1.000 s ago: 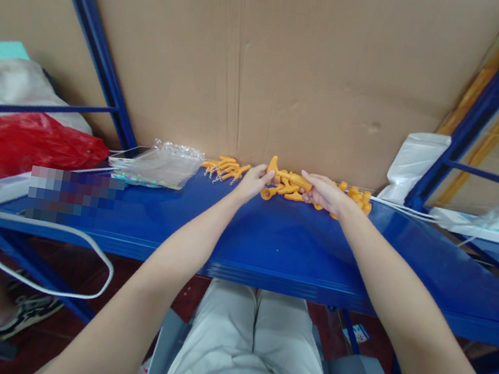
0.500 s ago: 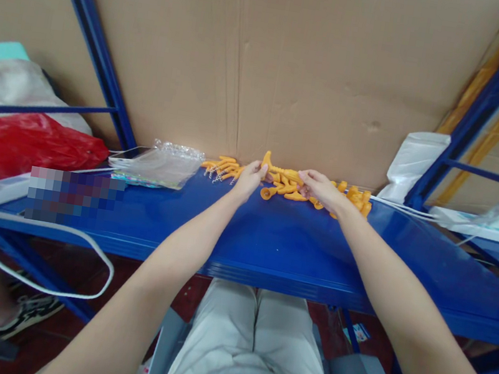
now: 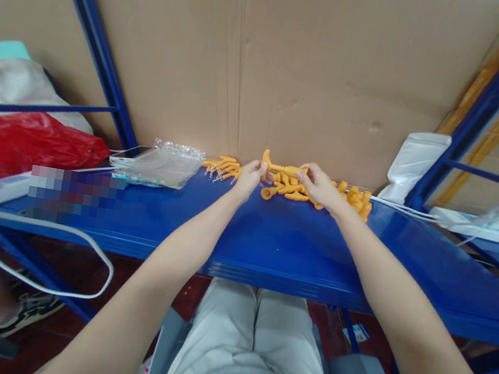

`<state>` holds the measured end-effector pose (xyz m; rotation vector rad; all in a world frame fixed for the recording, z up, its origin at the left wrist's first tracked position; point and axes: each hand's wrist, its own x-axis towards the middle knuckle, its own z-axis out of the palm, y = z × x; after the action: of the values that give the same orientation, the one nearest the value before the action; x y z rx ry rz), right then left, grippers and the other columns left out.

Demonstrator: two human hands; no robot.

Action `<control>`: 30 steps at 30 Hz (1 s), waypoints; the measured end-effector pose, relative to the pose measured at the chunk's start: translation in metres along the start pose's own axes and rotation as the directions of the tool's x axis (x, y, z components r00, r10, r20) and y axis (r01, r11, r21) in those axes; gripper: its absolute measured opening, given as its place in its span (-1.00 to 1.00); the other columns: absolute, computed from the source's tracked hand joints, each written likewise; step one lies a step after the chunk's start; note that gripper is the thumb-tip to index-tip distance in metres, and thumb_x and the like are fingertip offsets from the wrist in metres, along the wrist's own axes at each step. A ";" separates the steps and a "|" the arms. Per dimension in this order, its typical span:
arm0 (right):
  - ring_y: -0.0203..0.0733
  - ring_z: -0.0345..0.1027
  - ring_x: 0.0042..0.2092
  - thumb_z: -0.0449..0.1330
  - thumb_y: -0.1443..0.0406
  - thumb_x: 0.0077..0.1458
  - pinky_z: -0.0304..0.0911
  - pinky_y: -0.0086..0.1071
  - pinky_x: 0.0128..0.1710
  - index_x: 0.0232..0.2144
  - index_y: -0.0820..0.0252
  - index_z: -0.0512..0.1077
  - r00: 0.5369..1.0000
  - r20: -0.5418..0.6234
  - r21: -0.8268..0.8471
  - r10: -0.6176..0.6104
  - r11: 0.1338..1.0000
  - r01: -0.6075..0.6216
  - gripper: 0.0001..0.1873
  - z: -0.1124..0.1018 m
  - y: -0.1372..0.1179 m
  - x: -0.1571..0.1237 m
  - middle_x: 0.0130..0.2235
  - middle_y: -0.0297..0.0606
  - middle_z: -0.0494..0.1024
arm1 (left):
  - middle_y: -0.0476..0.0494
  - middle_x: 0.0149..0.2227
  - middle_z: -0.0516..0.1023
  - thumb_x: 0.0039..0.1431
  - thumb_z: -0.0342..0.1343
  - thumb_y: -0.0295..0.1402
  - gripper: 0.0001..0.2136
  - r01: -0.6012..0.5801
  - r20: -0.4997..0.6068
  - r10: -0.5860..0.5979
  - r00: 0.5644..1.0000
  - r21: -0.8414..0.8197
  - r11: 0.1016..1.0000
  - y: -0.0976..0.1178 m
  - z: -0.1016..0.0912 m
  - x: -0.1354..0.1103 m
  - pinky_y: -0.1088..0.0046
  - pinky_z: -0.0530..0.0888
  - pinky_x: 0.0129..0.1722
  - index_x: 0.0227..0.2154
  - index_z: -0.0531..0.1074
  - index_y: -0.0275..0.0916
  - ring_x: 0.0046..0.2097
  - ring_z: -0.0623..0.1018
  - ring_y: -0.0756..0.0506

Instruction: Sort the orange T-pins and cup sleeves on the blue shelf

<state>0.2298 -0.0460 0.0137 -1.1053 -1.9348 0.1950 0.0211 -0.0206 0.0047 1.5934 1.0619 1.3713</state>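
Held level between my hands above the back of the blue shelf is an orange T-shaped plastic piece (image 3: 281,168) with a ribbed shaft. My left hand (image 3: 249,177) is closed on its crossbar end, which points up past the thumb. At the opposite end, my right hand (image 3: 319,184) pinches the shaft between thumb and fingers. Under and behind them lies a pile of loose orange plastic parts (image 3: 295,195), some with round cup-like ends. Left of my left hand sit several orange-handled corkscrews (image 3: 224,167) with silver metal spirals.
The blue metal shelf (image 3: 278,242) backs onto a cardboard sheet (image 3: 324,72). Clear plastic bags (image 3: 163,164) lie to the left, beyond them a red plastic bag (image 3: 33,143). A white packet (image 3: 414,166) leans at the right post. A white cable (image 3: 107,278) loops over the front edge.
My right hand has shifted slightly up and its grip on the orange piece has changed, showing more of the shaft. My left hand has stayed almost still.
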 end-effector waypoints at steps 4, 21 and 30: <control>-0.16 0.31 -0.35 0.06 0.09 0.24 0.19 -0.31 -0.29 -0.15 0.12 0.31 0.999 0.008 -0.091 -0.042 0.995 0.043 -0.74 -0.003 -0.003 -0.002 -0.40 -0.34 0.41 | -0.11 -0.42 0.59 0.32 0.01 -0.26 -0.82 0.041 -0.014 -0.041 0.999 -0.015 0.999 0.004 0.002 -0.002 0.37 0.46 -0.31 -0.34 0.37 -0.23 -0.35 0.64 -0.14; -0.01 0.43 -0.15 -0.01 0.15 0.29 0.28 -0.21 -0.14 -0.04 0.19 0.31 0.979 0.012 -0.292 -0.203 0.936 0.198 -0.70 -0.006 -0.005 -0.005 -0.14 -0.02 0.55 | -0.04 -0.59 0.52 0.36 -0.01 -0.26 -0.75 0.142 0.003 -0.142 0.990 -0.090 0.986 0.013 0.003 -0.011 0.51 0.36 -0.50 -0.44 0.34 -0.23 -0.53 0.57 -0.04; -0.01 0.45 -0.16 -0.02 0.13 0.31 0.28 -0.24 -0.17 0.00 0.22 0.33 0.981 0.065 -0.345 -0.181 0.919 0.192 -0.64 -0.012 -0.013 -0.009 -0.13 -0.02 0.56 | 0.01 -0.64 0.45 0.29 0.09 -0.06 -0.67 0.060 -0.027 -0.061 0.998 -0.041 0.997 0.007 0.004 -0.008 0.53 0.40 -0.48 -0.43 0.34 -0.22 -0.53 0.54 -0.04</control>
<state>0.2327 -0.0636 0.0224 -1.1363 -2.1428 -0.2491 0.0253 -0.0303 0.0075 1.5049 1.0840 1.3706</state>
